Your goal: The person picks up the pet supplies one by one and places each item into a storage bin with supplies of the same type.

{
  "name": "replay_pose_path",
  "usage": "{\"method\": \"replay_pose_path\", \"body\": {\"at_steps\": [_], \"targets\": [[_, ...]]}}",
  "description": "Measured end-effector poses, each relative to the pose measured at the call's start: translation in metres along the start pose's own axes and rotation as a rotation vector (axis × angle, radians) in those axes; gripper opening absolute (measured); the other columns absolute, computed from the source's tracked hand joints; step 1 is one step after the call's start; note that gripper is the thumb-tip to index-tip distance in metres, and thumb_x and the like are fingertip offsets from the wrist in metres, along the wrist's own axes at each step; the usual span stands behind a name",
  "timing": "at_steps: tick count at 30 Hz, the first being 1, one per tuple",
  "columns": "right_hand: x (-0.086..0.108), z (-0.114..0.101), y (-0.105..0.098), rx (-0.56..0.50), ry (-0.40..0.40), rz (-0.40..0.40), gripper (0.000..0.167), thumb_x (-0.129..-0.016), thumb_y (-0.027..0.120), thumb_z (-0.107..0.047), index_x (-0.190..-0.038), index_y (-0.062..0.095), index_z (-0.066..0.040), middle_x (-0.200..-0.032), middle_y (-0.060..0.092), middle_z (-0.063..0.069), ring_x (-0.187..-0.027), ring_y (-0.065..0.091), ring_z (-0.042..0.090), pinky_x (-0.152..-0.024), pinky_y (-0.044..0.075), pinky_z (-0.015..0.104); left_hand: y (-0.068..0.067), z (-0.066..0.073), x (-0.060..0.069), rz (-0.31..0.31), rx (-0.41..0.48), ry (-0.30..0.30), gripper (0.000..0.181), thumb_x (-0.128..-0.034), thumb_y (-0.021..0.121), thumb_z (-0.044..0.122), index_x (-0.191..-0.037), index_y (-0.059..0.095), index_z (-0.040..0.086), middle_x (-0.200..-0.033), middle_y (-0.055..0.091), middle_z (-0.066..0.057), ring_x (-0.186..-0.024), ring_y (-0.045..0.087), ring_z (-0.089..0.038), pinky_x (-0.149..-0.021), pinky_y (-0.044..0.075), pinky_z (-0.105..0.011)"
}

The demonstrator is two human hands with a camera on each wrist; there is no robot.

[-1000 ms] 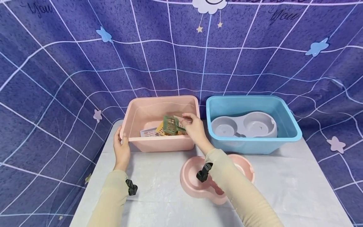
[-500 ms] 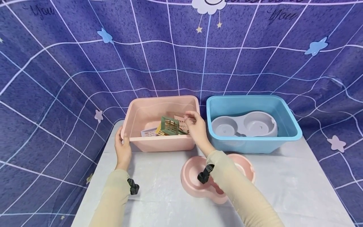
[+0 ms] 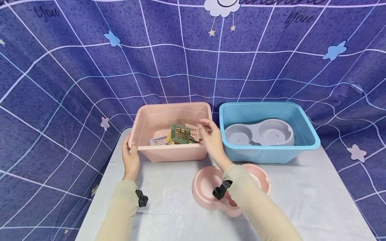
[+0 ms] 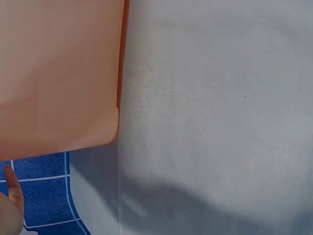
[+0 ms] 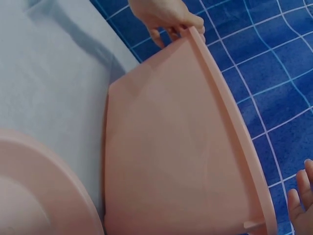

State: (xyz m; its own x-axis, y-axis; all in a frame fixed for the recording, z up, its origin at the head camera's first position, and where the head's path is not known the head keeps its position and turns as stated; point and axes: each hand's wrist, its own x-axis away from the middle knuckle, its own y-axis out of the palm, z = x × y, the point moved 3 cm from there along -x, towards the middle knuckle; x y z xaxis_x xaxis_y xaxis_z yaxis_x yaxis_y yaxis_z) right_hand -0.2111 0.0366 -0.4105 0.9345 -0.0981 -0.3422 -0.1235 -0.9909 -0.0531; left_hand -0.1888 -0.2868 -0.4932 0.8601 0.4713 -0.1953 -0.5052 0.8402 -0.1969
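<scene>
A pink bin (image 3: 175, 154) stands at the far left corner of the table (image 3: 169, 204), a blue bin (image 3: 265, 154) beside it along the far edge. The person's left hand (image 3: 130, 162) has its grip clasped on the left end of the pink bin's rim, fingers outside and thumb at the front corner. The right hand (image 3: 213, 140) is over that bin's right end with its grip released, the fingers loosely bent and holding nothing. Just beside those fingers, inside the pink bin, is a pink scoop (image 3: 192, 130); next to it a green scoop (image 3: 180, 134) leans tilted, its slotted head raised, partly covering a yellow scoop (image 3: 170, 139). A lavender scoop (image 3: 157, 141) lies farthest toward the table's left edge. The blue bin holds a grey double bowl (image 3: 255, 131). A pink double bowl (image 3: 205, 182) sits nearer the person, partly hidden under the right sleeve (image 3: 256, 204).
</scene>
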Motion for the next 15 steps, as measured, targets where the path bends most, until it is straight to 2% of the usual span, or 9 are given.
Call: {"method": "replay_pose_path", "body": {"at_steps": [5,9,11,13,15], "targets": [[0.01,-0.021,-0.006,-0.026,0.013,-0.009,0.023,-0.096,0.059,0.001,-0.118,0.063,0.006,-0.108,0.065,0.026,-0.093,0.058,0.035,-0.083,0.046,0.041,0.001,0.001,0.0,-0.004,0.006,-0.001,0.049,-0.1074,0.04,0.027,-0.154,0.034,0.013,-0.154,0.037,-0.008,-0.135,0.036,-0.021,-0.11,0.033,-0.033],[0.019,-0.042,-0.011,-0.016,0.001,-0.013,0.022,-0.096,0.058,0.002,-0.117,0.063,0.008,-0.106,0.064,0.027,-0.091,0.058,0.034,-0.081,0.048,0.039,0.001,0.002,0.001,-0.012,0.02,-0.006,0.049,-0.1075,0.04,0.025,-0.154,0.032,0.011,-0.155,0.035,-0.009,-0.137,0.034,-0.023,-0.112,0.031,-0.037],[0.021,-0.044,-0.013,-0.019,-0.003,-0.015,0.022,-0.096,0.058,0.002,-0.117,0.062,0.009,-0.105,0.064,0.027,-0.09,0.058,0.035,-0.08,0.048,0.039,0.001,0.004,0.001,-0.017,0.028,-0.013,0.049,-0.1075,0.04,0.023,-0.154,0.032,0.009,-0.155,0.035,-0.01,-0.138,0.033,-0.023,-0.113,0.031,-0.037],[0.022,-0.041,-0.015,-0.021,-0.01,-0.014,0.022,-0.097,0.058,0.0,-0.117,0.063,0.007,-0.104,0.065,0.024,-0.086,0.059,0.03,-0.077,0.049,0.033,0.001,0.006,0.002,-0.018,0.035,-0.019,0.049,-0.1074,0.04,0.022,-0.154,0.032,0.008,-0.154,0.035,-0.01,-0.137,0.034,-0.022,-0.113,0.031,-0.037],[0.023,-0.042,-0.017,-0.026,0.006,-0.015,0.022,-0.097,0.059,0.0,-0.118,0.063,0.006,-0.105,0.065,0.024,-0.085,0.059,0.032,-0.076,0.048,0.031,0.001,0.005,0.001,-0.015,0.036,-0.029,0.049,-0.1075,0.04,0.022,-0.154,0.032,0.009,-0.154,0.036,-0.01,-0.136,0.034,-0.021,-0.113,0.032,-0.035]]}}
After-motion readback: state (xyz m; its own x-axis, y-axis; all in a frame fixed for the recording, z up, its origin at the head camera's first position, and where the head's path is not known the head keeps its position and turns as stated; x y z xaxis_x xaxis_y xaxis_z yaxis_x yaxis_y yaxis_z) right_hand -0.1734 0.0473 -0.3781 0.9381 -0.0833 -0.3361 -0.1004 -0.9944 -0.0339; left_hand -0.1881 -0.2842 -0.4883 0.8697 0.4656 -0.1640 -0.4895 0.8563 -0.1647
